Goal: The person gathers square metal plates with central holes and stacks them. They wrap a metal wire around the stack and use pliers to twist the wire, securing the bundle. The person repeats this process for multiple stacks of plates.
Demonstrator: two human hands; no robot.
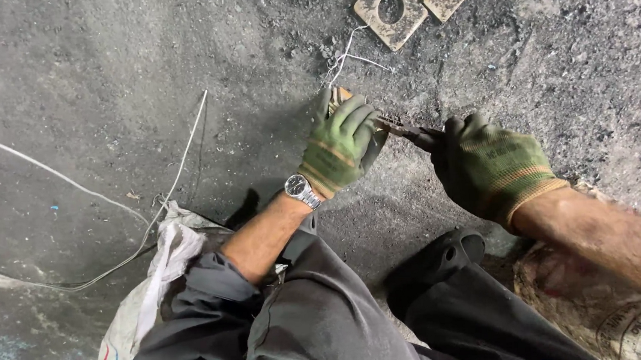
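Pliers [407, 131] gripped in gloved right hand [489, 167] meet small piece held by gloved left hand [342, 141] over floor [103, 82], wire [346, 58] trailing, square plates [391, 8] untouched nearby.

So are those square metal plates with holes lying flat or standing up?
Lying flat. The tan square metal plates rest face-up on the dark gritty floor, their round holes fully visible from above, edges overlapping slightly.

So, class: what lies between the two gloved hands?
In the head view, a thin dark tool spans the gap from the left hand to the right hand.
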